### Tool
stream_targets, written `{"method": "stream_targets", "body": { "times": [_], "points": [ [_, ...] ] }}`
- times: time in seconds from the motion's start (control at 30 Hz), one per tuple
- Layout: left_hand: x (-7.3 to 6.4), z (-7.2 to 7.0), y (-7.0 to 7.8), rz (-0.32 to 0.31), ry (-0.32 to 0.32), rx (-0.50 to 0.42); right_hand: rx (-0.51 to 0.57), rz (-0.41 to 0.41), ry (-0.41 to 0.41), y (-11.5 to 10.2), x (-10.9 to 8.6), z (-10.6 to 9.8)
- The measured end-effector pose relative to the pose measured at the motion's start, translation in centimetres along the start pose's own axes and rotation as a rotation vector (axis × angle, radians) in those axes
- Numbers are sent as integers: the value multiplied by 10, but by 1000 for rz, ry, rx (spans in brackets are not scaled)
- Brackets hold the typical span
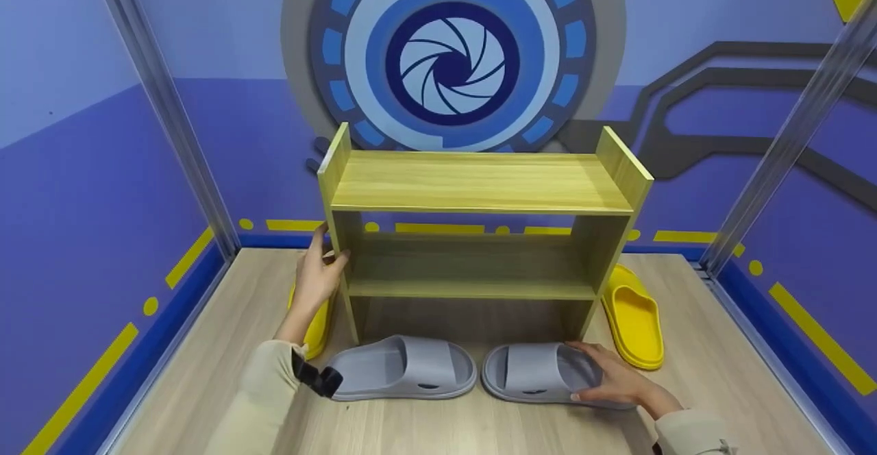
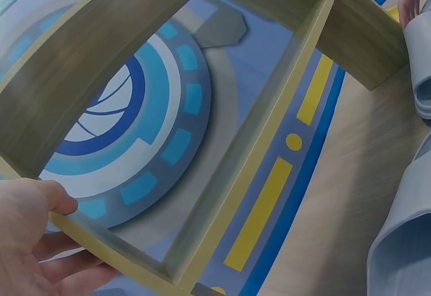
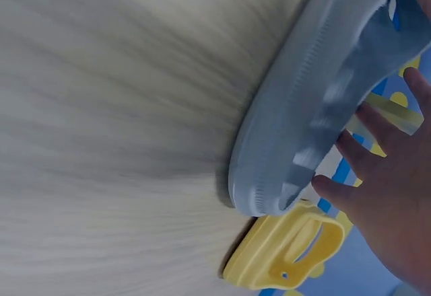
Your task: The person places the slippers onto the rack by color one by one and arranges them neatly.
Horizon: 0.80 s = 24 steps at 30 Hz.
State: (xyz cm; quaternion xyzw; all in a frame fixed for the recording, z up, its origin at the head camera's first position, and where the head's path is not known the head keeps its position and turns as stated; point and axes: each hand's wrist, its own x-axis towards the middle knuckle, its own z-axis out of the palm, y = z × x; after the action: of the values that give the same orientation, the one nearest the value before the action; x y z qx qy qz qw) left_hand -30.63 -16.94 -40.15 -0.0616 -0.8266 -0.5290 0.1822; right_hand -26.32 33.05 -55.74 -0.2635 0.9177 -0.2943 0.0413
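A two-tier wooden shelf [image 1: 473, 266] stands upright toward the back. My left hand [image 1: 320, 270] grips its left side panel, with the thumb on the front edge and the other fingers along the outer face. In front of the shelf lie a left grey slipper [image 1: 430, 366] and a right grey slipper [image 1: 534, 369], toes pointing at each other. My right hand [image 1: 620, 376] spans the heel half of the right slipper. Its thumb is at the near side, and its spread fingers [image 3: 350, 151] reach the far rim.
One yellow slipper [image 1: 634, 321] rests right of the shelf; another yellow slipper [image 1: 318, 331] is partly hidden behind my left forearm. All stand on a wood-grain tabletop [image 1: 411, 431]. Blue patterned walls [image 1: 233, 133] close in the back and sides, with metal posts [image 1: 164, 112] at the corners.
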Motion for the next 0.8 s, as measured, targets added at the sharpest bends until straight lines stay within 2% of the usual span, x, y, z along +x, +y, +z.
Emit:
{"method": "stream_targets", "body": {
  "times": [0.1, 0.57, 0.8],
  "points": [
    [1, -1, -1, 5, -7, 0, -35, 1, 0, 0, 0, 2],
    [1, -1, -2, -5, -20, 28, -149, 155, -108, -2, 7, 3],
    [1, -2, -2, -4, -23, 33, -220, 157, -78, 0, 7, 6]
  ]
}}
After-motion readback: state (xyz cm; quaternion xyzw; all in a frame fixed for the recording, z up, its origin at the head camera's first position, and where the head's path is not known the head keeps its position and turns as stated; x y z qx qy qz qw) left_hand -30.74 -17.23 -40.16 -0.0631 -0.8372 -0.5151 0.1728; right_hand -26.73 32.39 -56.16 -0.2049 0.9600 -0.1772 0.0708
